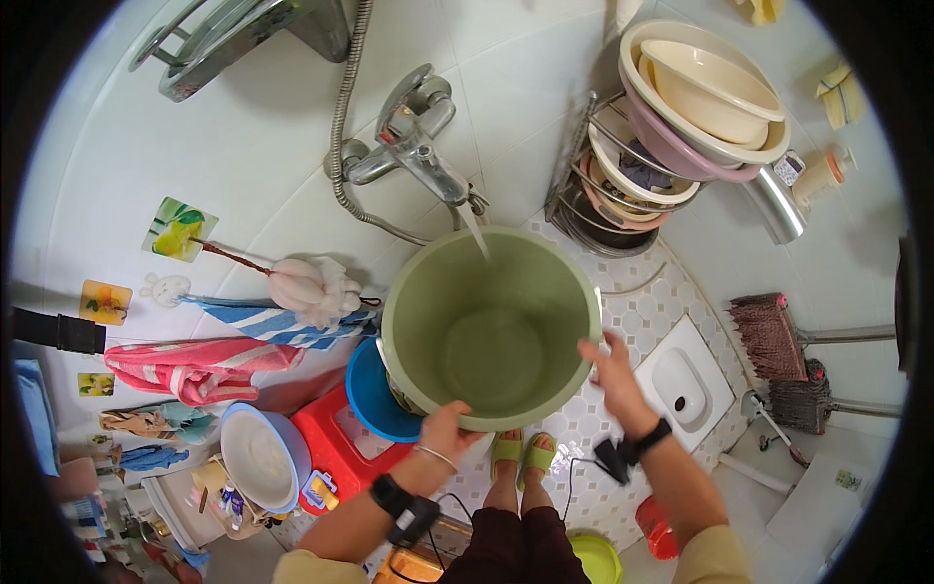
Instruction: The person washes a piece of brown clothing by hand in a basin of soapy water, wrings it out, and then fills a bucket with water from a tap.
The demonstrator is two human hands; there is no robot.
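A large green plastic bucket (496, 328) is held up under a chrome mixer tap (430, 157). From the spout a stream of water (476, 232) falls into it past the far rim. My left hand (446, 432) grips the near rim at the lower left, its fingers partly hidden beneath. At the right side of the rim is my right hand (614, 372), with thumb and fingers at the edge near the white handle joint. Each wrist carries a black strap with a small device and a cable.
A metal rack (584, 175) with stacked basins (700, 95) stands at the back right. To the left are a blue basin (368, 394), a red plastic stool (350, 445) and hanging towels (197, 365). A white squat toilet (686, 387) is set in the tiled floor, with mops (773, 343) beyond it.
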